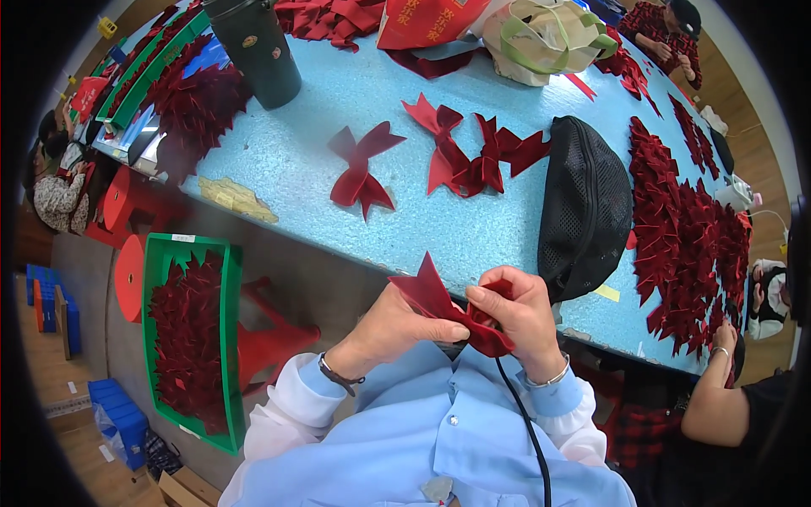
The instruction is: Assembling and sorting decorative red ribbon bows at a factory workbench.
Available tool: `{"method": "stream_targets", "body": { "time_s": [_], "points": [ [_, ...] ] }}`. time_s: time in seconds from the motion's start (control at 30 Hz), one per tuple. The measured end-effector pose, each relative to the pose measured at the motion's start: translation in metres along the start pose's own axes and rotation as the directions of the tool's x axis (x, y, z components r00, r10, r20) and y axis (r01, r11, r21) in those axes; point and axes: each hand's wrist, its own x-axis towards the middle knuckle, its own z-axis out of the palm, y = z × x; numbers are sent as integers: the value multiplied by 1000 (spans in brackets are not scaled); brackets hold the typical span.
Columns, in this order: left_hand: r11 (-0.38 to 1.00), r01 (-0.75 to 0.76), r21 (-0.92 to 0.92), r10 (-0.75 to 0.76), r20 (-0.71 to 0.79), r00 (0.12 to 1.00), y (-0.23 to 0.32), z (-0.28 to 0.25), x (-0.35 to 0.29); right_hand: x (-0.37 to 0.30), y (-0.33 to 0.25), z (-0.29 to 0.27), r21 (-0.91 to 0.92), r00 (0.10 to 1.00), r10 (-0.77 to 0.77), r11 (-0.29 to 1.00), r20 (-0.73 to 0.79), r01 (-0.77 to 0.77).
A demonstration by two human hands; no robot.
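Observation:
In front of my chest, both hands hold a dark red velvet ribbon bow (429,297). My left hand (384,329) pinches it between thumb and fingers, with one pointed tail sticking up. My right hand (528,317) is closed on the folded part at the other side, its thumb and index finger pressed together; the bow's middle is partly hidden by the fingers. On the light blue table (473,241) beyond them lies a single red bow (363,167). Further right, several more bows (481,165) overlap in a cluster.
A black mesh bag (585,207) stands right of the bows. Dark tumbler (262,63) and cloth bag (532,42) stand at the back. Bow heaps (684,245) cover the right side, near a co-worker's arm (718,397). A green crate (234,338) of bows sits at left beside red stools.

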Motion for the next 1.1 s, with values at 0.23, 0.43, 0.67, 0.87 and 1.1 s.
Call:
{"method": "stream_targets", "body": {
  "time_s": [0.23, 0.43, 0.67, 0.87, 1.1],
  "points": [
    [997, -54, -57, 43, -179, 983, -2, 6, -8, -7, 2, 11, 420, 998, -45, 907, 43, 23],
    [985, -171, -32, 162, -191, 968, -3, 17, -14, -15, 10, 11, 391, 991, -2, 919, 135, -52],
    [963, -265, 51, 268, -277, 923, -13, 24, -14, -20, 9, 15, 340, 997, -69, 937, -41, 79],
    [959, -252, -126, 216, -246, 945, -14, 29, -9, -21, 16, 4, 417, 996, -74, 907, 42, 49],
    [980, -162, -111, 134, -222, 966, -17, 27, -8, -18, 6, 7, 451, 995, -42, 889, -90, 79]
  ]
}}
